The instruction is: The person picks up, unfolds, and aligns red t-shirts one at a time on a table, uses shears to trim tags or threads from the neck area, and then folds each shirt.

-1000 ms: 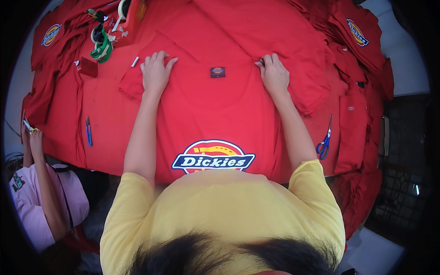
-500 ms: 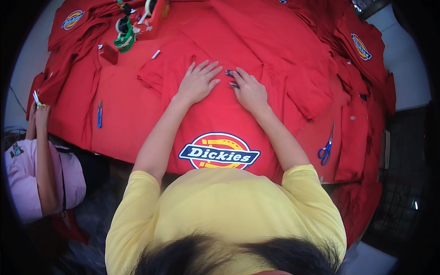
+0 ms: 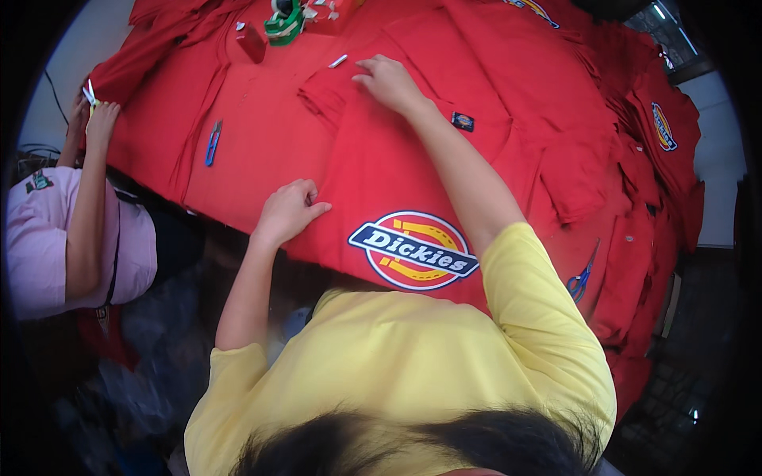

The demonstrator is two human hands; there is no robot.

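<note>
A red garment (image 3: 397, 170) lies flat in front of me, its large oval printed badge (image 3: 413, 251) toward my body. A small dark label (image 3: 463, 121) shows on its upper part. Beyond that, my right hand (image 3: 390, 83) is stretched forward to the left over the garment's far part, its fingertips apart and holding nothing. Just past those fingertips lies a short white stick (image 3: 339, 61). By the garment's left edge, my left hand (image 3: 290, 211) hovers or rests near the table's front, thumb spread from bent fingers, nothing seen in it.
Blue thread snips (image 3: 213, 143) lie left on the red table surface (image 3: 258, 159), blue-handled scissors (image 3: 583, 274) at right. A green tape dispenser (image 3: 283, 24) and a small red box (image 3: 251, 42) stand far left. More red garments (image 3: 635, 151) pile rightward. At left, a co-worker's hand (image 3: 101, 123) holds scissors.
My hands have parted: the left drew back toward the table's front edge, while the right moved forward and left, off the dark label. The view has shifted, too.
</note>
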